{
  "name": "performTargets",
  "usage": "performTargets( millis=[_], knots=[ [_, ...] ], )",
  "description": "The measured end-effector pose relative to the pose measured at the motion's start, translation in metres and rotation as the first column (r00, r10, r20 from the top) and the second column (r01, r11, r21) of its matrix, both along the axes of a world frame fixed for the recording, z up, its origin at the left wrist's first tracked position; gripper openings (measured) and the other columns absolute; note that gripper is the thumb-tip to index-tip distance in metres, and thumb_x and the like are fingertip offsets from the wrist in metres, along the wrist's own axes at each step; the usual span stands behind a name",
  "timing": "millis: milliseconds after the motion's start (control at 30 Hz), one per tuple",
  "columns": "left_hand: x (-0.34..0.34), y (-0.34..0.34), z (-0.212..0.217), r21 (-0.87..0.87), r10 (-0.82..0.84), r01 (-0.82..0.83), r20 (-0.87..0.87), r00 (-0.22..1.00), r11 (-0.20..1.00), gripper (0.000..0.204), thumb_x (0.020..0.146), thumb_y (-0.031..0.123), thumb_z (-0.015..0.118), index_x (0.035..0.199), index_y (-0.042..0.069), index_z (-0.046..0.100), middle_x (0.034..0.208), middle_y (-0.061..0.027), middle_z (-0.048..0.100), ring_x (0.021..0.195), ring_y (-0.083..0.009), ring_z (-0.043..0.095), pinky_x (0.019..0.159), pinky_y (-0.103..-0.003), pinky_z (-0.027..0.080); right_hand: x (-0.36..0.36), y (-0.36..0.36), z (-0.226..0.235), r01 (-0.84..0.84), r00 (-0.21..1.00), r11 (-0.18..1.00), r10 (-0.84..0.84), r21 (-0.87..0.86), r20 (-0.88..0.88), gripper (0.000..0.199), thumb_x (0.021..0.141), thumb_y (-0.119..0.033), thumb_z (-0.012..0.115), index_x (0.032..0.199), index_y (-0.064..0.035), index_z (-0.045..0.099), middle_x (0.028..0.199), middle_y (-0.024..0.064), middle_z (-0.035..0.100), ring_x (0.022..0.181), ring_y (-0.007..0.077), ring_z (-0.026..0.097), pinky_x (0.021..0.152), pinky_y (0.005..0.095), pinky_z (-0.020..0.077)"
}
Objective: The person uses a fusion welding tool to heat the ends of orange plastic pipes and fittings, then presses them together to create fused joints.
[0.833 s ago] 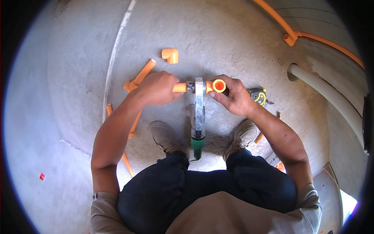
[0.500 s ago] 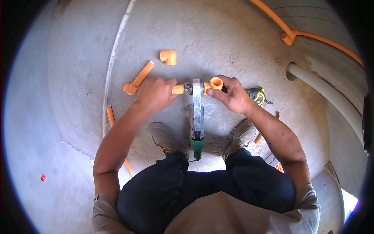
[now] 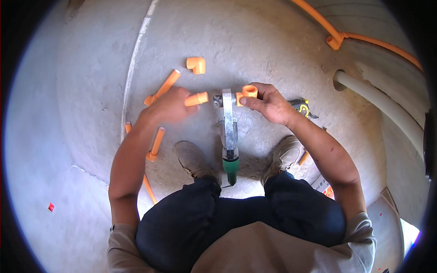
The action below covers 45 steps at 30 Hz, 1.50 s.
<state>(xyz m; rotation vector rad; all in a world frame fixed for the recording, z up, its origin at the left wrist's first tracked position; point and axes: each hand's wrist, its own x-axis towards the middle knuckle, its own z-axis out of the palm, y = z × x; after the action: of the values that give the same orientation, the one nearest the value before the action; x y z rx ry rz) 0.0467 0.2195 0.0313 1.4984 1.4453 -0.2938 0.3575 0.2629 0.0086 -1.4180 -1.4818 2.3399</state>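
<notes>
My left hand, slightly blurred, is closed round a short orange plastic pipe. The pipe's end points at the heating head of a pipe welding iron, with a small gap between them. That iron stands between my feet, its flat grey metal plate upright and its green handle towards me. On the plate's right side, my right hand grips an orange tee fitting between thumb and fingers. The tee sits against the right-hand die, one opening facing up.
An orange elbow lies on the concrete floor ahead. Orange pipes with fittings lie on the left. A tape measure is beside my right wrist. Further right, a pale thick pipe and joined orange pipes run along the wall.
My left hand has drawn the orange pipe leftward off the welding iron's die. The right hand still holds the tee at the other side, shifted slightly.
</notes>
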Motion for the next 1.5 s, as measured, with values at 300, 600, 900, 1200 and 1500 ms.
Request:
performTargets(
  millis=[300, 600, 900, 1200, 1500],
  knots=[
    [0.065, -0.124, 0.039, -0.202, -0.210, 0.358, 0.522, 0.827, 0.912, 0.032, 0.095, 0.043, 0.070, 0.109, 0.014, 0.076, 0.088, -0.0150, 0.074, 0.082, -0.0366, 0.071, 0.078, -0.048, 0.055, 0.010, -0.003, 0.011, -0.081, 0.992, 0.914, 0.114, 0.398, -0.059, 0.036, 0.097, -0.025, 0.076, 0.122, -0.0019, 0.065, 0.100, 0.0105, 0.073, 0.086, 0.0173, 0.068, 0.077, 0.0322, 0.0541],
    [0.083, -0.175, 0.022, -0.374, 0.068, 0.199, 0.592, 0.803, 0.906, 0.053, 0.097, 0.036, 0.068, 0.147, 0.024, 0.058, 0.102, -0.0162, 0.076, 0.089, -0.0370, 0.073, 0.087, -0.045, 0.056, 0.015, -0.004, 0.006, -0.147, 0.986, 0.832, 0.168, 0.535, 0.009, 0.040, 0.097, -0.031, 0.075, 0.121, -0.0012, 0.066, 0.094, 0.0152, 0.072, 0.080, 0.0247, 0.068, 0.072, 0.0360, 0.0539],
    [0.081, -0.182, 0.022, -0.388, 0.133, 0.131, 0.581, 0.803, 0.912, 0.052, 0.098, 0.036, 0.068, 0.147, 0.020, 0.058, 0.104, -0.0147, 0.076, 0.090, -0.0345, 0.074, 0.088, -0.043, 0.057, 0.013, -0.003, 0.005, -0.024, 1.000, 0.992, 0.022, 0.127, 0.017, 0.036, 0.099, -0.029, 0.075, 0.120, -0.0007, 0.067, 0.095, 0.0083, 0.071, 0.085, 0.0144, 0.063, 0.078, 0.0311, 0.0527],
    [0.085, -0.175, 0.030, -0.294, 0.121, 0.080, 0.606, 0.786, 0.952, 0.043, 0.096, 0.035, 0.069, 0.132, 0.013, 0.067, 0.098, -0.0175, 0.075, 0.087, -0.0370, 0.073, 0.083, -0.045, 0.056, 0.046, 0.008, 0.026, -0.154, 0.983, 0.839, 0.079, 0.522, 0.163, 0.030, 0.092, -0.014, 0.078, 0.117, -0.0038, 0.066, 0.088, 0.0097, 0.068, 0.078, 0.0179, 0.064, 0.070, 0.0327, 0.0521],
    [0.088, -0.093, 0.124, 0.069, 0.173, -0.207, 0.332, 0.927, 0.976, 0.032, 0.088, 0.035, 0.078, 0.082, 0.004, 0.068, 0.072, -0.0191, 0.068, 0.071, -0.0427, 0.068, 0.065, -0.050, 0.054, 0.053, -0.019, 0.151, -0.034, 0.978, 0.921, 0.111, 0.389, -0.178, 0.031, 0.097, -0.018, 0.072, 0.120, -0.0012, 0.063, 0.106, 0.0087, 0.068, 0.101, 0.0180, 0.064, 0.092, 0.0340, 0.0513]
  ],
)
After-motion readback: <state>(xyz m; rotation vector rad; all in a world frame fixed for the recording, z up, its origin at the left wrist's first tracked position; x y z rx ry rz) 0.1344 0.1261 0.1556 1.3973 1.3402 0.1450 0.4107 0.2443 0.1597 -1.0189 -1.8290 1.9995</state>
